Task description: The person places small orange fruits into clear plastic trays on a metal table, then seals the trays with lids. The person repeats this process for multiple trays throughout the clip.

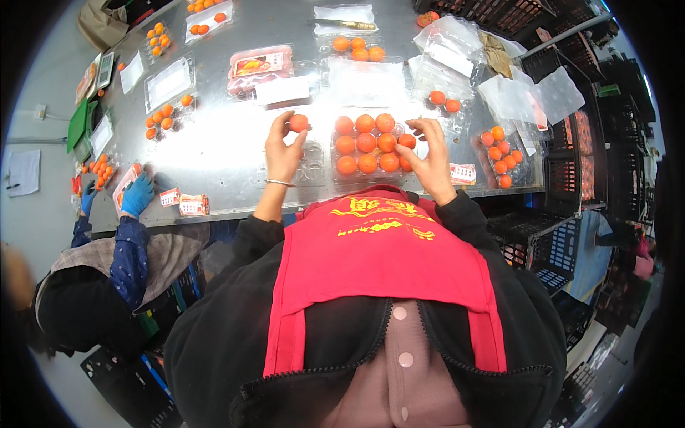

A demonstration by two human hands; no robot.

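My left hand [283,152] holds one round orange-red fruit [298,123] between thumb and fingers, above a clear plastic tray [310,167] with moulded cups. To its right, a clear plastic tray [342,180] carries rows of the same fruit [366,143]. At that tray's right edge, the thumb and fingers of my right hand [431,160] close around another fruit [406,141]. Part of a fruit below it is hidden by my thumb. White sheets [366,83] lie just beyond the filled tray.
A knife [345,24] lies on a white sheet at the back. Packed fruit [260,67] sits behind my left hand. Printed cards [463,174] and loose fruit [502,155] lie at right. Blue-gloved hands [137,197] of another person work at left. Black crates [562,235] stand beside the table.
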